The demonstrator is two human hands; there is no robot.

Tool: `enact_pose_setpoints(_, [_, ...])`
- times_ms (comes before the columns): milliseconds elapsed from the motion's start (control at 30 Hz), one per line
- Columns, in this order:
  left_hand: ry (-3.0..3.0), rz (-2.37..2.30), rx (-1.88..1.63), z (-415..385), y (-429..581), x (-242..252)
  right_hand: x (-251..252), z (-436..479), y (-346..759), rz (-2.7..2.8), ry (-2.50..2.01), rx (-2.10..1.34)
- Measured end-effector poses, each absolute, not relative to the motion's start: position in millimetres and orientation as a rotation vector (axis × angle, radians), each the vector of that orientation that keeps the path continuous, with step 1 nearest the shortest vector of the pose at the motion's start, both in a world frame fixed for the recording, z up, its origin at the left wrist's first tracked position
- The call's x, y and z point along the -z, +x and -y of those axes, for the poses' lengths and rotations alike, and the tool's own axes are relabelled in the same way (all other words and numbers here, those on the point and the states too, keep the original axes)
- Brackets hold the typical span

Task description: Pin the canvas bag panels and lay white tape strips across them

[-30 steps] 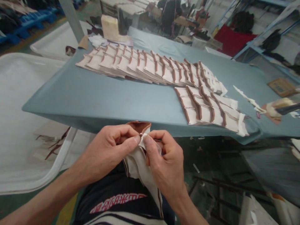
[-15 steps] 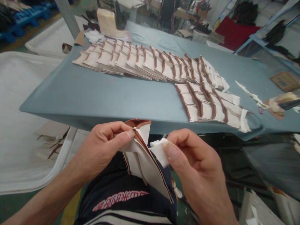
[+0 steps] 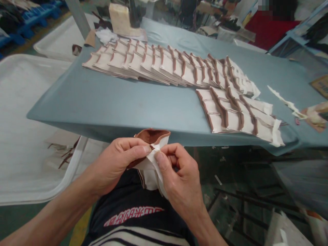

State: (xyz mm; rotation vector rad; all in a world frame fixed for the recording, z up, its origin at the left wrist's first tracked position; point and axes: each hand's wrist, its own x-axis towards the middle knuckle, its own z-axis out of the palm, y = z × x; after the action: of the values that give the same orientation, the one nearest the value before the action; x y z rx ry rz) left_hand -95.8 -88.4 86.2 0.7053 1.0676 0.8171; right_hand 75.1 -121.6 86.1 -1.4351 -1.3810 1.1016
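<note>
Between my hands, over my lap, is a cream fabric piece [image 3: 150, 177] with a brown lining, its top gaping like a small pouch. My left hand [image 3: 120, 160] pinches its edge between thumb and fingers. With thumb and forefinger my right hand [image 3: 179, 171] presses a white strip [image 3: 153, 155] against the same edge, right beside the left thumb. The fingertips of both hands nearly touch there. Part of the fabric piece is hidden behind the right hand.
Ahead is a table [image 3: 123, 102] with a blue-grey cover. Overlapping cream pieces with brown edges [image 3: 164, 65] form a long row, and a shorter stack [image 3: 230, 112] lies nearer at right. A white bin [image 3: 23, 136] stands left; a metal frame [image 3: 230, 212] is low right.
My right hand has moved left with the white strip, bringing it onto the fabric edge by my left thumb. The pouch opening shows wider, and the view has shifted slightly.
</note>
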Motion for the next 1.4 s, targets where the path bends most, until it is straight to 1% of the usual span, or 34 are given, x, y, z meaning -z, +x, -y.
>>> enact_pose_setpoints(200, [0.734, -1.077, -0.744, 86, -98, -85, -80, 123, 74, 1.43, -1.442, -0.965])
enact_pose_setpoints(300, [0.735, -1.072, -0.723, 86, -100, -85, -80, 120, 74, 1.45, -1.441, -0.964])
enact_pose_setpoints(533, [0.739, -1.093, -0.695, 82, -101, -87, -79, 115, 76, 1.368, -1.473, -1.16])
enact_pose_setpoints(767, [0.888, -1.148, -0.77, 84, -99, -86, -68, 106, 82, 1.23, -1.426, -1.507])
enact_pose_setpoints(833, [0.946, -1.172, -0.76, 86, -99, -86, -65, 105, 83, 1.281, -1.425, -1.454])
enact_pose_setpoints(933, [0.968, -1.18, -0.734, 86, -96, -86, -65, 106, 83, 1.404, -1.481, -1.203])
enact_pose_setpoints(1000, [0.956, -1.168, -0.731, 86, -94, -86, -67, 106, 84, 1.456, -1.503, -1.124])
enact_pose_setpoints(1233, [1.104, -1.166, -0.662, 88, -97, -82, -66, 99, 92, 1.427, -1.459, -1.251])
enact_pose_setpoints(1400, [1.207, -1.173, -0.592, 85, -104, -82, -61, 97, 99, 1.4, -1.297, -1.433])
